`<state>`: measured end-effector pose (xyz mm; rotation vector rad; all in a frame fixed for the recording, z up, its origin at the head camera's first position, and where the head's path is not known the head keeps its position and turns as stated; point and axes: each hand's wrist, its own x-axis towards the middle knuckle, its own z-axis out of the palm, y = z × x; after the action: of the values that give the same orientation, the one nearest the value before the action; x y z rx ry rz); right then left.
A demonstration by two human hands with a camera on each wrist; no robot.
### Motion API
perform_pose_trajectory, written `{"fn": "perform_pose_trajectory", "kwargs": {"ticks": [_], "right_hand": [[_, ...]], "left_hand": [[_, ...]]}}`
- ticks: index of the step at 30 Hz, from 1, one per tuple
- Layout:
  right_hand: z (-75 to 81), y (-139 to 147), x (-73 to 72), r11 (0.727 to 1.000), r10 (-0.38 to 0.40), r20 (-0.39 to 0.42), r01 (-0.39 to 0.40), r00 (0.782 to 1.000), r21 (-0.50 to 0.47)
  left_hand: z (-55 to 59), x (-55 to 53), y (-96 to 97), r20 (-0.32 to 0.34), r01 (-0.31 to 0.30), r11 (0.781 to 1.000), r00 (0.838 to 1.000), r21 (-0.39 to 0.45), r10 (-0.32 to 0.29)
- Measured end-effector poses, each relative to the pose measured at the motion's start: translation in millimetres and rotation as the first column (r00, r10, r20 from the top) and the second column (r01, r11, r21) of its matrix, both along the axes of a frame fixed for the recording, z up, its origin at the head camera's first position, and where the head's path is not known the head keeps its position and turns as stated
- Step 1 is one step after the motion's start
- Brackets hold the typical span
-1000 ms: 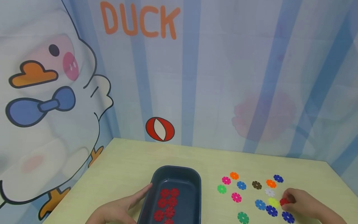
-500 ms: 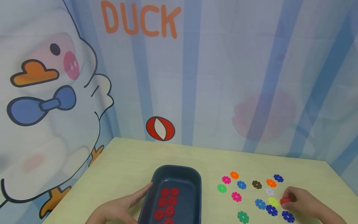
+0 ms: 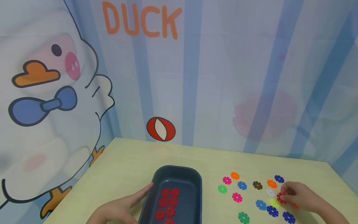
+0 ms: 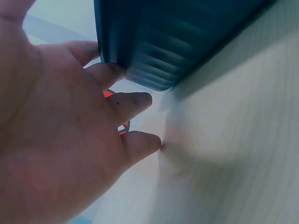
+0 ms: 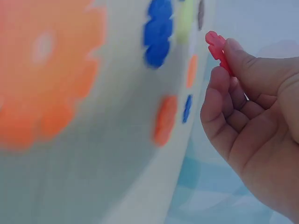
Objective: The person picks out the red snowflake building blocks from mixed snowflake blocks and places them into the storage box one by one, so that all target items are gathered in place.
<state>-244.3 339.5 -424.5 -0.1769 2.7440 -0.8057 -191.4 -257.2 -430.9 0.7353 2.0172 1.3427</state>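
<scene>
In the head view my right hand (image 3: pixel 302 196) is at the right of the table, pinching a red snowflake disc (image 3: pixel 282 198) between thumb and index finger. The right wrist view shows that red disc (image 5: pixel 215 45) lifted off the table. Partly under this hand lies an orange-red disc (image 3: pixel 295 206). My left hand (image 3: pixel 118 207) rests against the left side of a dark blue tray (image 3: pixel 188 202), fingers extended. Seen from the left wrist, some fingertips of the left hand (image 4: pixel 70 116) touch the tray's ribbed outer wall (image 4: pixel 159 51). Several red discs (image 3: pixel 163 202) lie inside the tray.
Snowflake discs in other colours are scattered right of the tray, among them a green disc (image 3: pixel 244 217), a yellow disc (image 3: pixel 274 203), a brown disc (image 3: pixel 257 185) and a dark blue disc (image 3: pixel 289 217). A printed cloth (image 3: pixel 215 77) hangs behind the table.
My right hand has risen slightly with the red disc, which has tilted to show its face. An orange-red disc has come into sight beneath the hand. The left hand and tray stay put.
</scene>
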Motion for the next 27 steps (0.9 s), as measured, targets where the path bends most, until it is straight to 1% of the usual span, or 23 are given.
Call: {"fn": "perform_pose_trajectory", "kwargs": {"ticks": [2, 3, 5, 9, 12, 15, 18, 20, 21, 23, 27], "right_hand": [[5.6, -3.7, 0.2, 0.996, 0.066, -0.008, -0.067, 0.998, -0.057], [7.9, -6.2, 0.3, 0.99, 0.106, -0.01, -0.106, 0.994, -0.098], [12.1, -12.5, 0.9, 0.963, 0.192, -0.012, -0.191, 0.981, -0.188], [19.8, -33.9, 2.8, 0.904, 0.29, 0.0, -0.274, 0.957, -0.327], [25.9, -55.1, 5.9, 0.884, 0.32, 0.006, -0.296, 0.947, -0.363], [31.3, -78.1, 10.2, 0.873, 0.333, 0.018, -0.301, 0.943, -0.383], [35.6, -98.9, 14.8, 0.851, 0.363, 0.032, -0.317, 0.931, -0.419], [37.7, -111.5, 17.4, 0.827, 0.394, 0.031, -0.34, 0.918, -0.448], [38.4, -117.6, 18.8, 0.819, 0.406, 0.033, -0.347, 0.913, -0.458], [40.5, -129.6, 22.0, 0.803, 0.433, 0.011, -0.38, 0.901, -0.46], [44.4, -151.2, 28.6, 0.75, 0.503, -0.054, -0.467, 0.862, -0.469]], "left_hand": [[-0.1, 0.2, 0.0, 0.005, -0.006, 1.0, 1.0, -0.001, 0.006], [-0.1, 0.3, 0.2, 0.01, -0.009, 1.0, 1.0, -0.001, 0.009], [0.4, 0.6, 0.6, 0.023, -0.018, 1.0, 1.0, 0.003, 0.018], [1.6, 1.3, 1.1, 0.04, -0.03, 1.0, 0.999, 0.004, 0.03], [1.3, 1.2, 0.8, 0.032, -0.028, 1.0, 0.999, 0.001, 0.028], [-0.2, 0.6, 0.2, 0.02, -0.02, 1.0, 1.0, -0.003, 0.02], [-1.6, -0.4, -0.2, 0.024, -0.02, 1.0, 1.0, -0.008, 0.02], [-1.9, -0.8, -0.3, 0.027, -0.021, 1.0, 0.999, -0.011, 0.022], [-1.9, -0.8, -0.4, 0.026, -0.023, 1.0, 0.999, -0.011, 0.023], [-1.5, -0.2, -0.4, 0.023, -0.021, 1.0, 1.0, -0.01, 0.021], [-0.1, 1.3, -0.5, 0.014, -0.019, 1.0, 1.0, -0.005, 0.019]]}}
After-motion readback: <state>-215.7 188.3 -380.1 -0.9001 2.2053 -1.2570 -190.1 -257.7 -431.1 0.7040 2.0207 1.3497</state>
